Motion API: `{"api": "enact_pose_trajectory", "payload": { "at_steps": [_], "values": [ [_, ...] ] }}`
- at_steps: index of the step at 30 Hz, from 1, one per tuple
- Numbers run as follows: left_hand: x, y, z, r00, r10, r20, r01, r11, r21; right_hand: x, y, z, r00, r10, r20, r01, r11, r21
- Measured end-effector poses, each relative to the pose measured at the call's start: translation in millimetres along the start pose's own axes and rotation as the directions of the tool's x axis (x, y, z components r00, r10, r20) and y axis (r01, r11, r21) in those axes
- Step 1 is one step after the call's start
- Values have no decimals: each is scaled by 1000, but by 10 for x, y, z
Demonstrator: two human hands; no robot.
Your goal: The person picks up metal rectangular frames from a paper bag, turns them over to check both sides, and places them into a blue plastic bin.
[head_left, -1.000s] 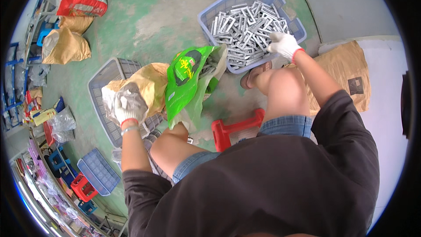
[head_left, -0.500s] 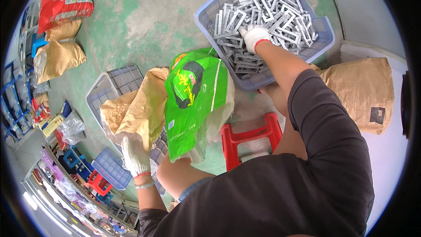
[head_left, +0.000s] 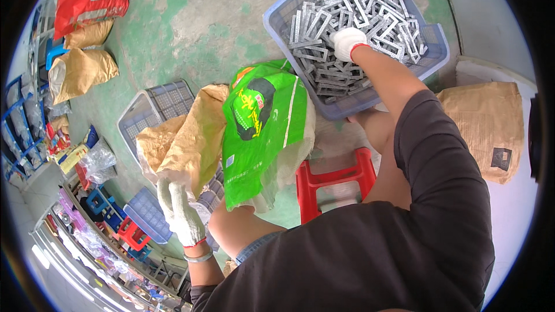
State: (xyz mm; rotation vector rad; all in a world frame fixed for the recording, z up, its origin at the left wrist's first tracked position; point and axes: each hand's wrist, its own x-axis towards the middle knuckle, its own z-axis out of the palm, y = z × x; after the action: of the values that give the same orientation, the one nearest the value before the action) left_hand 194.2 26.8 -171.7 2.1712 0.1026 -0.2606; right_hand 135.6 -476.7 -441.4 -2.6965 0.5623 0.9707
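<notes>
My right hand [head_left: 349, 43], in a white knit glove, rests low over a heap of silvery rectangular metal frames [head_left: 378, 23] inside a blue plastic basket [head_left: 357, 108]. Its fingers are curled; whatever lies in them is hidden. On the left, my gloved left hand [head_left: 181, 211] has its fingers stretched and apart at the near edge of a crumpled brown paper sack [head_left: 193, 136]. That sack lies over a grey plastic crate [head_left: 151, 99]. Between the two hands, a green woven bag [head_left: 263, 127] is draped beside the basket.
A red plastic stool [head_left: 335, 180] stands in front of me. At the right is another brown paper sack [head_left: 485, 127] by the wall. Far left are a red bag [head_left: 89, 7], a paper sack [head_left: 84, 74] and blue racks. A blue crate [head_left: 148, 215] stands behind my left hand.
The view has shifted slightly. My right hand has moved a little toward me over the metal frames, its fingers more curled. My left hand has dropped slightly, its fingers more spread.
</notes>
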Motion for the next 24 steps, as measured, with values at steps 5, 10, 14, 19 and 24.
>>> {"api": "enact_pose_trajectory", "payload": {
  "at_steps": [5, 10, 14, 19, 24],
  "values": [
    [-133, 212, 188, 995, -94, -12, 91, 980, -177, -710, 235, -207, 993, 113, -37, -86, 900, 427],
    [-326, 234, 121, 896, 415, 157, -444, 853, 276, -1410, 428, -85, 999, 38, 29, -23, -151, 988],
    [-497, 517, 154, 749, 602, 277, -654, 603, 458, -2142, 217, -448, 990, -50, -133, 105, -374, 922],
    [-906, 992, 363, 625, 710, 325, -780, 583, 226, -3164, -376, -1073, 920, -166, -356, 227, -513, 828],
    [-1403, 1449, 602, 791, 265, 551, 247, 685, -685, -3730, -1025, -1305, 812, -255, -525, 350, -507, 788]
  ]
}}
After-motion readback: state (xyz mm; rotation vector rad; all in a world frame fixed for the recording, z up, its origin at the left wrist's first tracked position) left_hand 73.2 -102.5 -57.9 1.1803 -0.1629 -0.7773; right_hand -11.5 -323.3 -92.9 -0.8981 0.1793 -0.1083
